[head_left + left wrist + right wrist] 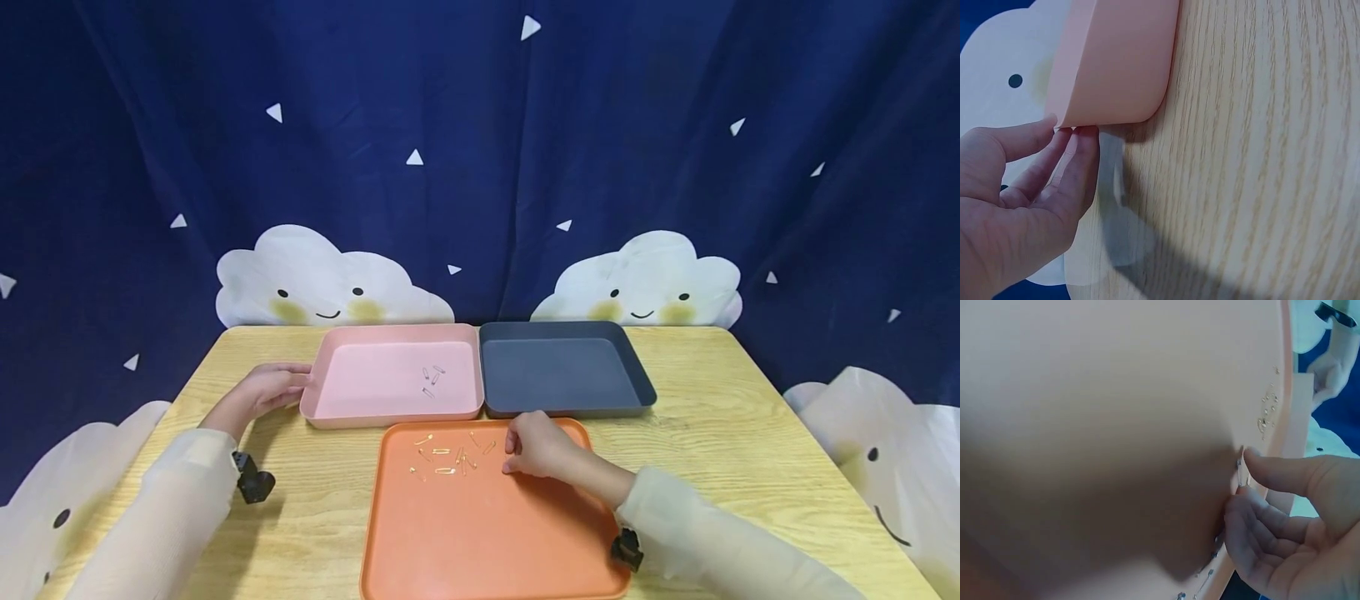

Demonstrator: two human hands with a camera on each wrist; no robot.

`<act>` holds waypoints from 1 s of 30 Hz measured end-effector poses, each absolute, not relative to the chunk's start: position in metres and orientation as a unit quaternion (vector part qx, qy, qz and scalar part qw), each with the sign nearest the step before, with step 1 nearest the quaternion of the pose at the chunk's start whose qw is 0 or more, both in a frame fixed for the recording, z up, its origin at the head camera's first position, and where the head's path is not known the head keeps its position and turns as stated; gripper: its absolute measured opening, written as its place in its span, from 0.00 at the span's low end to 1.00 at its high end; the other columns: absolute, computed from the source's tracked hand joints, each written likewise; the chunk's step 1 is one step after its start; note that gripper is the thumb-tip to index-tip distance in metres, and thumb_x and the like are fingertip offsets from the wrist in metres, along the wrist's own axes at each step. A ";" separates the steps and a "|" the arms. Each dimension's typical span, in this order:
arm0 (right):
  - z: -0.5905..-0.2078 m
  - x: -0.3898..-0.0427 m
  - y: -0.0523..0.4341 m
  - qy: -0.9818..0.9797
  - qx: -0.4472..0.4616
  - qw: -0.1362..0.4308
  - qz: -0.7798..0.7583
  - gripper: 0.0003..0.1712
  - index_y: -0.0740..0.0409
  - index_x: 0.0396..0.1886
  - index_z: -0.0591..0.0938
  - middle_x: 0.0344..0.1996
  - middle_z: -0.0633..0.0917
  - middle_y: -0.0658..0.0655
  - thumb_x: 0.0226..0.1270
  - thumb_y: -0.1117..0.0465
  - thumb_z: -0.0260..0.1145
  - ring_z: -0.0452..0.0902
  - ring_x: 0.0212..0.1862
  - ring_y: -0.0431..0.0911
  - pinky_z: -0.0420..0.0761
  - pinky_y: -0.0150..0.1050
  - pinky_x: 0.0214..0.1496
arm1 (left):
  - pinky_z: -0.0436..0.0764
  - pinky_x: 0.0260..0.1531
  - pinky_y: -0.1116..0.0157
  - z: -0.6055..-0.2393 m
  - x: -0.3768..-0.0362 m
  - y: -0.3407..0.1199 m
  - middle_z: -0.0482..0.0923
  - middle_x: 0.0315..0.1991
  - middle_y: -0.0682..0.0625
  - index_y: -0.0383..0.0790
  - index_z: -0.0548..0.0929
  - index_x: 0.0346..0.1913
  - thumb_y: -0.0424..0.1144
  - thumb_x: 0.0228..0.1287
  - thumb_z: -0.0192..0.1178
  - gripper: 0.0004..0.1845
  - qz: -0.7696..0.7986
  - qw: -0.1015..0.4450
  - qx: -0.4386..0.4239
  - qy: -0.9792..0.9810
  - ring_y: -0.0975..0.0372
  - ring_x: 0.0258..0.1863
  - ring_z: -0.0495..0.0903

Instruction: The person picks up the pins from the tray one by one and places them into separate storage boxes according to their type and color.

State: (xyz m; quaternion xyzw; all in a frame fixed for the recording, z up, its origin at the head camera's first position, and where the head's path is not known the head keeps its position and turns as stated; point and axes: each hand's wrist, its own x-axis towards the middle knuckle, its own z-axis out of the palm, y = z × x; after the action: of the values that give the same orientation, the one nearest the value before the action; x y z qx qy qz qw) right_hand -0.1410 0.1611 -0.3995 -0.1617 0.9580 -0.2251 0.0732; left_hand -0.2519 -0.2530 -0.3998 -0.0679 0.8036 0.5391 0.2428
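At the left end of the pink tray (pixel 352 417), my left hand (pixel 273 385) holds the rim, thumb at the top edge and fingertips against the outer wall. My right hand (pixel 547 450) is low over the upper right of the orange tray (pixel 480 550). In the right wrist view, a silver safety pin (pixel 1240 474) sits between its thumb and index finger. Several gold safety pins (pixel 445 471) lie scattered in the orange tray's upper left part. More silver safety pins (pixel 1207 580) lie beside the right hand, hidden behind it in the head view.
Several silver safety pins (pixel 428 392) lie in the right part of the pink tray. A dark blue-grey tray (pixel 566 375) stands against that tray's right end. All rest on a light wooden table (pixel 315 508), backed by a blue curtain (pixel 480 100) with clouds.
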 end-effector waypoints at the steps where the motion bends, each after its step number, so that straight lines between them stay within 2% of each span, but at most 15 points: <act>1: -0.400 -0.140 0.160 0.959 -0.161 0.071 -0.220 0.15 0.55 0.17 0.79 0.15 0.76 0.47 0.41 0.62 0.80 0.68 0.23 0.38 0.69 0.28 0.23 | 0.82 0.41 0.78 -0.400 -0.251 -0.253 0.79 0.50 0.50 0.25 0.57 0.71 0.37 0.70 0.53 0.32 0.538 0.243 -0.068 0.804 0.76 0.35 0.78; 10: -0.403 -0.137 0.153 0.964 -0.180 0.047 -0.192 0.14 0.53 0.12 0.79 0.16 0.77 0.47 0.48 0.63 0.76 0.68 0.22 0.38 0.70 0.29 0.24 | 0.82 0.41 0.77 -0.399 -0.251 -0.251 0.78 0.54 0.44 0.25 0.58 0.70 0.37 0.70 0.53 0.32 0.529 0.239 -0.073 0.811 0.76 0.35 0.78; 16: -0.401 -0.137 0.154 0.955 -0.240 0.054 -0.164 0.14 0.55 0.10 0.76 0.11 0.71 0.44 0.50 0.68 0.68 0.63 0.21 0.36 0.66 0.26 0.24 | 0.83 0.44 0.75 -0.399 -0.251 -0.251 0.74 0.60 0.37 0.24 0.57 0.71 0.37 0.70 0.53 0.32 0.530 0.240 -0.069 0.811 0.75 0.37 0.78; 22: -0.398 -0.136 0.158 0.944 -0.287 0.079 -0.145 0.12 0.54 0.15 0.75 0.13 0.72 0.46 0.54 0.69 0.63 0.62 0.21 0.35 0.66 0.25 0.24 | 0.83 0.46 0.74 -0.399 -0.251 -0.251 0.72 0.62 0.35 0.23 0.57 0.70 0.37 0.70 0.53 0.32 0.528 0.238 -0.066 0.812 0.76 0.36 0.78; 30: -0.400 -0.137 0.162 0.932 -0.257 0.136 -0.216 0.07 0.57 0.25 0.77 0.21 0.78 0.48 0.58 0.72 0.62 0.67 0.26 0.36 0.69 0.26 0.30 | 0.83 0.46 0.74 -0.401 -0.251 -0.251 0.65 0.67 0.32 0.25 0.57 0.71 0.38 0.70 0.53 0.32 0.524 0.240 -0.077 0.814 0.75 0.36 0.77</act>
State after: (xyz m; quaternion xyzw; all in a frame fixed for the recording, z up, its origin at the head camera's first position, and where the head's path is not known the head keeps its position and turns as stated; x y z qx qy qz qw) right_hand -0.1370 0.1617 -0.4002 -0.2573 0.9319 -0.2164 0.1363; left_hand -0.2514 -0.2506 -0.4011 -0.0771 0.8138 0.5237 0.2400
